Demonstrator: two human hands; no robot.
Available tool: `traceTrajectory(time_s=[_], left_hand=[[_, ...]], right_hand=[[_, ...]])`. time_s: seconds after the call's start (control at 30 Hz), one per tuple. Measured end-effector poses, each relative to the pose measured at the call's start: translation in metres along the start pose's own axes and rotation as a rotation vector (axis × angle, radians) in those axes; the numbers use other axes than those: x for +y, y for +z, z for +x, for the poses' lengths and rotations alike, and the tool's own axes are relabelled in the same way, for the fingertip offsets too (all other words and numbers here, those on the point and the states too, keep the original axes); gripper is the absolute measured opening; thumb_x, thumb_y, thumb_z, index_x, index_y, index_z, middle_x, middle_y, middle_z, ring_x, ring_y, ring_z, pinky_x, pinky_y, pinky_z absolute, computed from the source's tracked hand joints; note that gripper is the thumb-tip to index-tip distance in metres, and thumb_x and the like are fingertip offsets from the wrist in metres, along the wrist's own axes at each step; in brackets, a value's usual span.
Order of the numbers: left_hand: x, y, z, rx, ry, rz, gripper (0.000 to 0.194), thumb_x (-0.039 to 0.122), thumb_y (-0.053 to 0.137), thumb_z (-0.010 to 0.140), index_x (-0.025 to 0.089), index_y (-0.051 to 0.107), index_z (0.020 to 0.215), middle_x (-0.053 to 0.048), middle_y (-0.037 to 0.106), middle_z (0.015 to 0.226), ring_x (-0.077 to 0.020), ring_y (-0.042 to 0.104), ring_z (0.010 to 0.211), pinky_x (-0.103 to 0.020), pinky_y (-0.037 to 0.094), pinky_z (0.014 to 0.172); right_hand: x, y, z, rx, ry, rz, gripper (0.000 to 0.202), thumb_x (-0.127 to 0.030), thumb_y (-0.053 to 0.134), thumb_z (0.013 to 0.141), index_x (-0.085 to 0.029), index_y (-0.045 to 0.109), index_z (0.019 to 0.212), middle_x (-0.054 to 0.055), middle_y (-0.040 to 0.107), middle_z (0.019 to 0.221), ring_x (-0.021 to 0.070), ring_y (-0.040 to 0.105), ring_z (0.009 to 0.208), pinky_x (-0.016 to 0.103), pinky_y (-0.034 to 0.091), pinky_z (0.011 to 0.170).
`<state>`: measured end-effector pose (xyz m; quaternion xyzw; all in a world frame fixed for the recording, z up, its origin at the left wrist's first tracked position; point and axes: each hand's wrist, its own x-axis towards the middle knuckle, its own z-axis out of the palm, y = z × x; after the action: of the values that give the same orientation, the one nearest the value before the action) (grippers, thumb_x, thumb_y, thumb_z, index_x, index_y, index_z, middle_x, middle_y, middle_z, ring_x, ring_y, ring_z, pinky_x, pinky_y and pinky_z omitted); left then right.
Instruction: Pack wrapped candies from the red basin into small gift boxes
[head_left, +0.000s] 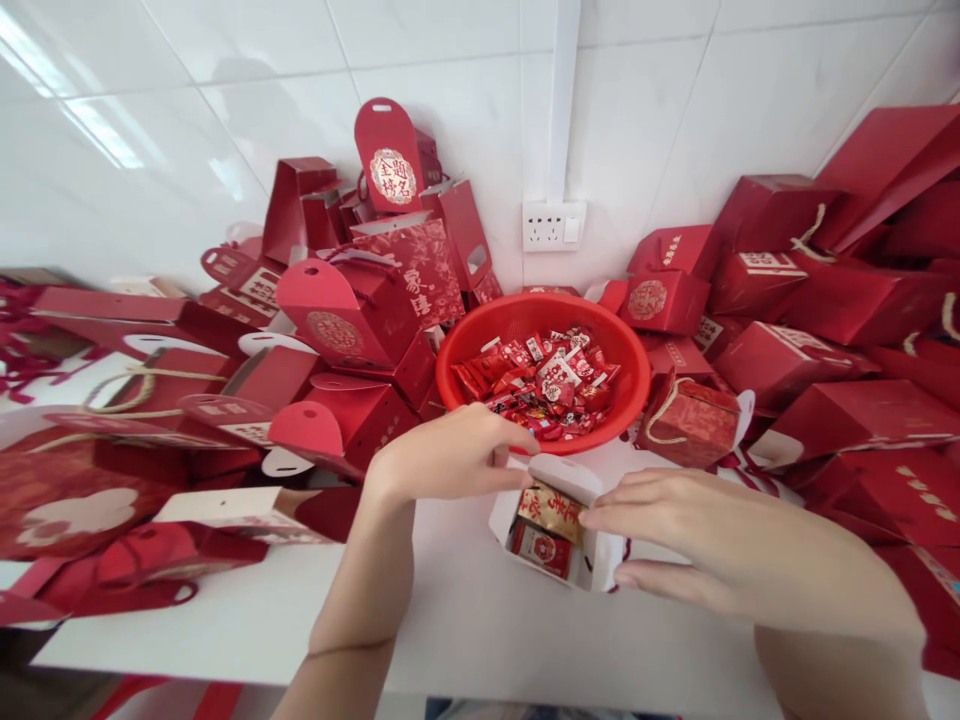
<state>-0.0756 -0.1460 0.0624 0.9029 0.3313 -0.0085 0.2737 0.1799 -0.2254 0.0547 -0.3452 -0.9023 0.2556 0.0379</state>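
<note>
A small gift box [600,556] stands on the white table with its top flaps spread and its white inside showing. A gold packet [553,512] and a red packet [541,552] with a round emblem lie in it. My left hand [457,452] is at the box's far left corner, finger and thumb closed about the flap edge. Over the right wall, my right hand [675,535] has its fingers inside and its thumb outside, pinching the wall. Just beyond both hands sits a red plastic basin [637,400] holding many small wrapped candies [555,385].
Red gift boxes [352,320] crowd the left side, some stacked against the tiled wall [442,110]. More red boxes [862,310] with rope handles are piled on the right. A socket [553,226] is on the wall behind the basin. The table's front edge [450,690] runs near me.
</note>
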Motion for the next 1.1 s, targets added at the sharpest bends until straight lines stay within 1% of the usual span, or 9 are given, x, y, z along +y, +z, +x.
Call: traceTrajectory(time_s=[0.1,0.17,0.23,0.37,0.47,0.53,0.7,0.9,1.1], left_hand=[[-0.013,-0.005,0.004,0.229,0.004,-0.014,0.026,0.026,0.06,0.095,0.017,0.075,0.114,-0.004,0.078,0.1,-0.015,0.071,0.087,-0.022,0.048,0.083],[-0.023,-0.004,0.012,0.284,0.008,-0.024,0.025,0.023,0.058,0.095,0.016,0.075,0.112,-0.006,0.077,0.109,-0.016,0.071,0.097,-0.022,0.048,0.09],[-0.033,-0.001,0.026,0.212,0.016,-0.046,0.026,0.02,0.056,0.095,0.016,0.075,0.112,-0.006,0.077,0.113,-0.0161,0.071,0.101,-0.023,0.049,0.093],[-0.048,0.003,0.064,-0.037,-0.055,0.0,0.032,0.01,0.054,0.09,0.015,0.078,0.111,-0.006,0.078,0.113,-0.0176,0.073,0.103,-0.022,0.05,0.094],[-0.057,-0.002,0.089,-0.046,-0.178,0.11,0.039,0.005,0.052,0.085,0.014,0.077,0.114,-0.009,0.076,0.117,-0.0198,0.072,0.106,-0.023,0.05,0.096],[-0.064,-0.007,0.098,-0.021,-0.191,0.163,0.049,0.0,0.048,0.081,0.015,0.074,0.12,-0.009,0.073,0.126,-0.0189,0.069,0.114,-0.023,0.049,0.099],[-0.073,-0.013,0.102,-0.017,-0.144,0.198,0.065,-0.002,0.054,0.072,0.02,0.065,0.132,-0.007,0.065,0.14,-0.0193,0.061,0.127,-0.025,0.045,0.107],[-0.073,-0.005,0.107,-0.14,-0.28,0.222,0.062,0.011,0.075,0.066,0.017,0.067,0.127,-0.009,0.073,0.123,-0.0231,0.07,0.106,-0.025,0.054,0.088],[-0.076,-0.003,0.114,-0.173,-0.206,0.253,0.05,0.006,0.063,0.07,0.014,0.072,0.118,-0.007,0.077,0.106,-0.018,0.071,0.093,-0.019,0.052,0.081]], right_hand=[[0.0,-0.005,-0.002,0.05,-0.015,-0.01,0.032,-0.035,0.057,0.098,-0.026,0.07,0.125,0.008,0.074,0.118,0.0246,0.07,0.105,0.033,0.051,0.09],[0.001,-0.007,-0.005,0.078,-0.005,-0.012,0.032,-0.037,0.055,0.099,-0.026,0.07,0.125,0.007,0.075,0.118,0.0247,0.07,0.104,0.033,0.052,0.091],[0.002,-0.009,-0.009,0.102,0.008,-0.013,0.032,-0.037,0.055,0.099,-0.027,0.07,0.125,0.007,0.075,0.118,0.0249,0.07,0.104,0.034,0.053,0.093],[0.005,-0.012,-0.017,0.154,0.021,-0.033,0.037,-0.036,0.056,0.098,-0.029,0.067,0.133,0.006,0.073,0.127,0.0259,0.069,0.114,0.037,0.054,0.098],[0.007,-0.014,-0.021,0.177,0.023,-0.053,0.042,-0.038,0.056,0.099,-0.03,0.062,0.14,0.006,0.07,0.134,0.0266,0.068,0.119,0.038,0.054,0.101],[0.008,-0.014,-0.023,0.18,0.023,-0.059,0.044,-0.038,0.055,0.099,-0.032,0.058,0.143,0.005,0.069,0.136,0.0266,0.067,0.12,0.039,0.055,0.1],[0.013,-0.011,-0.025,0.184,0.011,-0.09,0.047,-0.038,0.054,0.1,-0.033,0.054,0.147,0.005,0.067,0.138,0.0274,0.067,0.121,0.04,0.057,0.097],[0.012,-0.01,-0.026,0.203,0.003,-0.106,0.049,-0.037,0.055,0.1,-0.032,0.052,0.148,0.005,0.066,0.139,0.0272,0.067,0.121,0.041,0.053,0.103],[0.009,-0.02,-0.025,0.273,-0.027,-0.183,0.047,-0.037,0.054,0.099,-0.031,0.055,0.146,0.004,0.07,0.134,0.0256,0.069,0.117,0.038,0.056,0.1]])
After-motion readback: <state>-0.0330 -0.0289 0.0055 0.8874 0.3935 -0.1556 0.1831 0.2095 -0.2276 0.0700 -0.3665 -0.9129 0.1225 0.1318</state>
